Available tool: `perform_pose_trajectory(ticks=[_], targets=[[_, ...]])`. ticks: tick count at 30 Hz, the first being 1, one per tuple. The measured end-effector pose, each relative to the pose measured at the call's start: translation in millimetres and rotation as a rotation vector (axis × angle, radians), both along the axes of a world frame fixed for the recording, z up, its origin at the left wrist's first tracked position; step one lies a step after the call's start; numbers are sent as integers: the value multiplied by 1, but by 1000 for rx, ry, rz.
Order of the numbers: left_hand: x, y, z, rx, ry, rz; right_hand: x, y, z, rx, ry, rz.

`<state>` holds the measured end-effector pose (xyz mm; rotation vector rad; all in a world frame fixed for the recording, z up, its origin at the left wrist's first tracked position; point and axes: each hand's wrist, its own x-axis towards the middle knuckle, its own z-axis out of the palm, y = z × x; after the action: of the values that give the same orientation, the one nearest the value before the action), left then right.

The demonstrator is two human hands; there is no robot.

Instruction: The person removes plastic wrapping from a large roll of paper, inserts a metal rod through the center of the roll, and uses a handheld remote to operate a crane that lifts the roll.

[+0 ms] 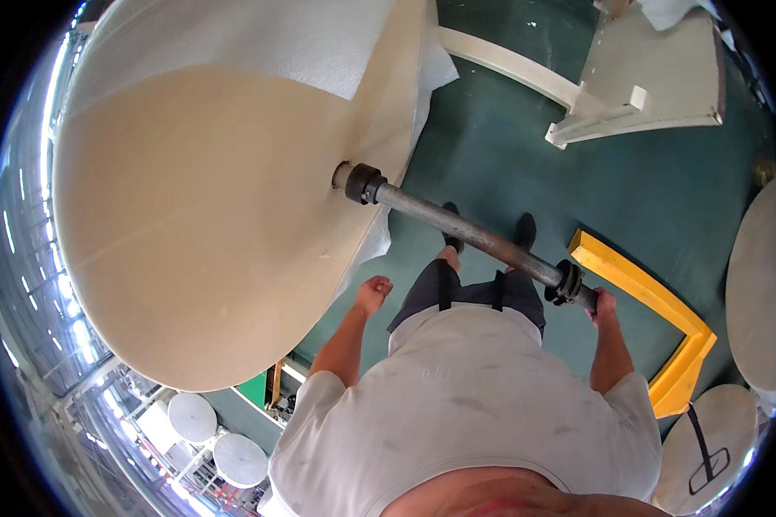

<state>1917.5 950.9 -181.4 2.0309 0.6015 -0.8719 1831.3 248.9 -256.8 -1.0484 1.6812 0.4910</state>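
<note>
A very large cream roll of sheet material [207, 215] fills the left of the head view, its flat end facing me. A long grey metal shaft [466, 231] with black collars sticks out of the roll's core toward me. My right hand [602, 306] is closed around the near end of the shaft, just past a black collar [567, 283]. My left hand [372, 295] hangs beside the lower edge of the roll with its fingers curled in and nothing in it. My legs and black shoes [526, 231] stand under the shaft.
Green floor [509, 155] lies below. A cream metal frame [638, 95] stands at the upper right. A yellow floor guard [664, 302] runs by my right arm. Round white roll ends [759, 284] sit at the right and at the lower left [194, 418].
</note>
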Motion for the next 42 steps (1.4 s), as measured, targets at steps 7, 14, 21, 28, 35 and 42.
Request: perform_pose_trajectory(ticks=[7,14,21,28,35,42], targets=[[-73,19,34,91,132,157,-6,4,0,82,-68,-50],[-68,9,26,152,168,12,-16,-1,0,14,-19,-23],[-21,-77,0,-107,52,-6,-21,-1,-7,123,-202,-7],[-24,-205,4,-143,-65,-261,-24,-9,26,302,-381,-54],[-47,-220,19,39,-197,-599,-60,-20,34,105,-440,154],[-74,-133,-20,143,-173,-414,-76,10,28,26,-488,423]])
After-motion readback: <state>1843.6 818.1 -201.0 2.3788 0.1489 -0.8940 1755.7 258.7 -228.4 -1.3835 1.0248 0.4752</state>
